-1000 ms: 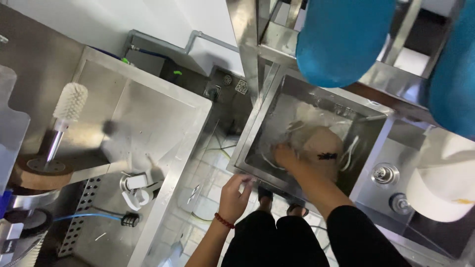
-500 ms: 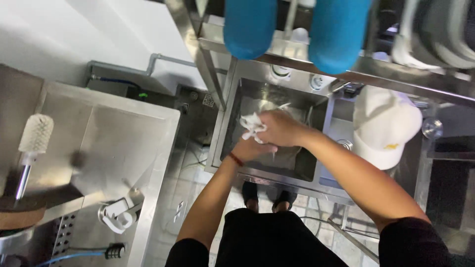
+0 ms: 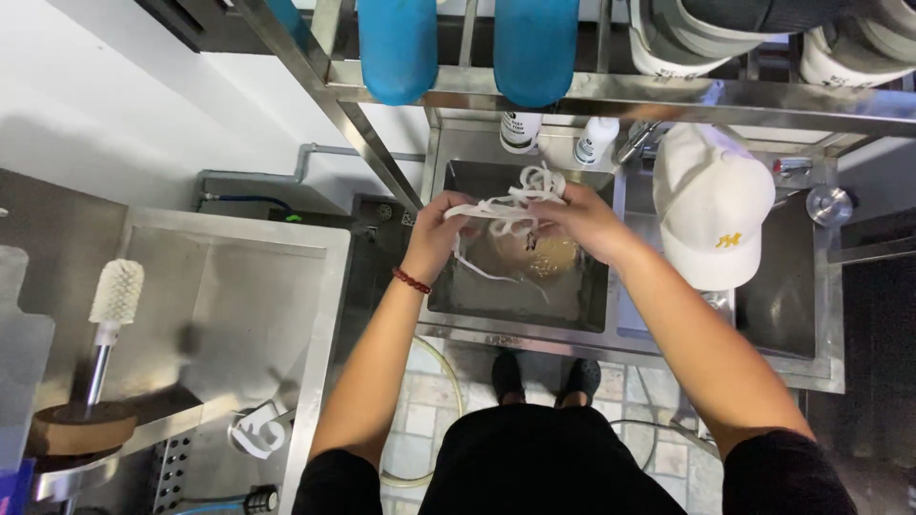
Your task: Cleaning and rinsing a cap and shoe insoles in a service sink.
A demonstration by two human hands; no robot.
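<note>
Both hands are up out of the water now. My left hand (image 3: 441, 229) and right hand (image 3: 584, 221) each pinch the tangled white shoelaces (image 3: 510, 200), stretched above the small steel sink (image 3: 458, 296). Sink's got murky brownish water (image 3: 534, 262) in it, nothing else I can make out.

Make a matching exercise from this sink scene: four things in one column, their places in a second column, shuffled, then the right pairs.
Things:
1. white tubing
2. white cap
3. white brush
4. red bead bracelet

Places:
A. upright by the far-left basin
B. on the left wrist
C. held in both hands over the sink
D. right of the sink

Pairs: 1-C, 2-D, 3-A, 4-B
</note>
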